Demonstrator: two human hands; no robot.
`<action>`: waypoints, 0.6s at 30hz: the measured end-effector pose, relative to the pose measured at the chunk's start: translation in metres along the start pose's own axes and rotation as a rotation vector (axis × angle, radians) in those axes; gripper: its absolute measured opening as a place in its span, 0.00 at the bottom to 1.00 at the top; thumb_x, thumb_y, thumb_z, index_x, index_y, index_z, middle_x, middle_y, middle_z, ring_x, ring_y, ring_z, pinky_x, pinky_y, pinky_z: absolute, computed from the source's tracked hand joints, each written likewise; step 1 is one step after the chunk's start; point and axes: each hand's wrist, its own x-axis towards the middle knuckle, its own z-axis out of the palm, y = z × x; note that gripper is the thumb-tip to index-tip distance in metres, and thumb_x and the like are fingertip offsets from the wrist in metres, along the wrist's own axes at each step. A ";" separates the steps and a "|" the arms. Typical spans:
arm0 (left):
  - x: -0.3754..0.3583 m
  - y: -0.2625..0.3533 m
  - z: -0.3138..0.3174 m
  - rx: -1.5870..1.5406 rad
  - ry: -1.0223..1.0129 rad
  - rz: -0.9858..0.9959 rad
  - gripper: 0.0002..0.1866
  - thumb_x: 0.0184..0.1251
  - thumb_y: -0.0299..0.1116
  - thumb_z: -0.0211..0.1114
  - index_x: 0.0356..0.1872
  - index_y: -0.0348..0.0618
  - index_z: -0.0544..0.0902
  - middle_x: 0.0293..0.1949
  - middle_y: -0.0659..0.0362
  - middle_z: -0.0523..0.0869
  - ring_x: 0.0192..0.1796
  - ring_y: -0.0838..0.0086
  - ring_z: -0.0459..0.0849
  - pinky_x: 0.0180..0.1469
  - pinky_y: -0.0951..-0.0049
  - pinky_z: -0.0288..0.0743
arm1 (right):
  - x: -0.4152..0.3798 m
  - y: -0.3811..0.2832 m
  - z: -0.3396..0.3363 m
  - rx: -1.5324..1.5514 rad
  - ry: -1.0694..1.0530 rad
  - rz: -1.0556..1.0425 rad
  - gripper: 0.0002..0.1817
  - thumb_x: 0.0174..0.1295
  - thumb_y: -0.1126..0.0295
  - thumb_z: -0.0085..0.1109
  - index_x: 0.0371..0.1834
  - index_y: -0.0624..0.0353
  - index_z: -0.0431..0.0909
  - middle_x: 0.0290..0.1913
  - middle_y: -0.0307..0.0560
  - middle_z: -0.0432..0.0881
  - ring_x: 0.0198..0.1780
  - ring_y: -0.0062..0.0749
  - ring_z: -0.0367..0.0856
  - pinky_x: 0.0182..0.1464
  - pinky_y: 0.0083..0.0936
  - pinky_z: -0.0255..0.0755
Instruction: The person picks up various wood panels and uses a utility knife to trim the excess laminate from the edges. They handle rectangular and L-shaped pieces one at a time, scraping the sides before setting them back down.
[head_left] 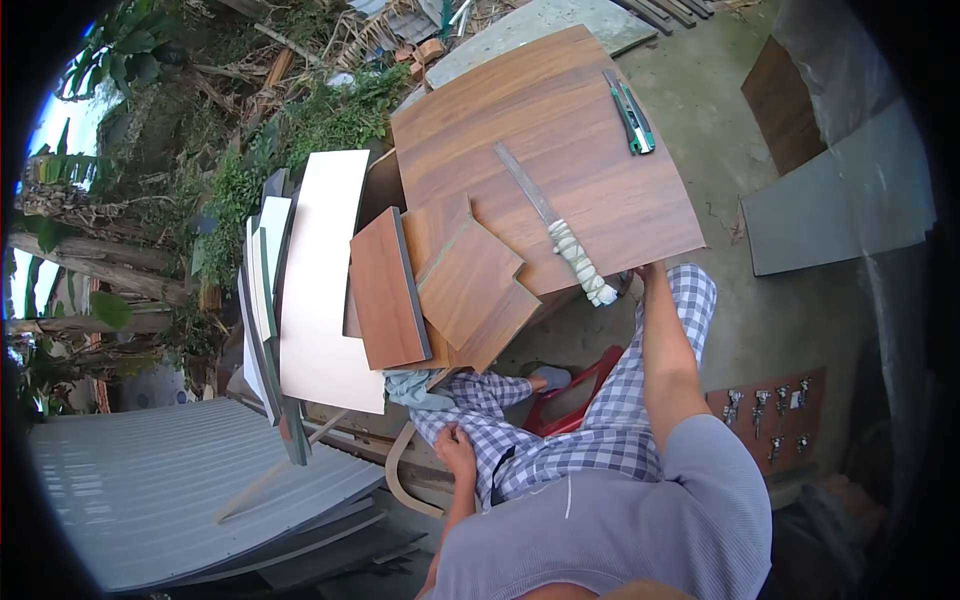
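Note:
My left hand (456,452) rests on my left thigh, fingers curled in, with nothing showing in it. At the near right edge of a large wood-grain board (480,120) is my right hand (652,272). Its fingers are mostly hidden by the edge, so I cannot tell what they hold. Close to it lies a long flat blade with a cloth-wrapped handle (575,260), its handle end over the board's near edge. A green utility knife (632,120) lies farther back on the board. Notched wood-grain pieces (475,290) and a reddish-brown panel (385,290) overlap the board's left side.
A pale panel (322,270) and stacked strips (262,290) stand left. A grey-blue cloth (415,390) hangs below the wood pieces. A red stool (580,395) is by my legs. Metal fittings (758,410) lie on a brown board at right. Corrugated sheeting (200,480) is lower left.

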 end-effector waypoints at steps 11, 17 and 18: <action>0.000 -0.020 0.010 -0.141 0.026 -0.142 0.11 0.58 0.32 0.60 0.40 0.42 0.83 0.38 0.53 0.83 0.42 0.58 0.77 0.49 0.60 0.66 | -0.122 -0.113 -0.013 -0.718 -0.018 0.073 0.31 0.69 0.49 0.43 0.68 0.59 0.59 0.58 0.52 0.72 0.57 0.37 0.74 0.57 0.33 0.70; -0.003 -0.027 0.010 -0.157 0.049 -0.123 0.11 0.59 0.32 0.59 0.40 0.42 0.83 0.37 0.54 0.83 0.42 0.59 0.77 0.50 0.62 0.66 | -0.216 -0.106 0.089 -0.579 -0.384 0.453 0.35 0.67 0.41 0.40 0.57 0.66 0.67 0.48 0.52 0.78 0.46 0.31 0.81 0.42 0.26 0.80; -0.003 -0.028 0.010 -0.157 0.046 -0.120 0.11 0.59 0.32 0.59 0.40 0.42 0.83 0.37 0.54 0.83 0.42 0.59 0.77 0.50 0.62 0.66 | -0.220 -0.107 0.103 -0.611 -0.425 0.496 0.35 0.66 0.40 0.41 0.55 0.66 0.69 0.45 0.51 0.80 0.41 0.30 0.82 0.37 0.23 0.80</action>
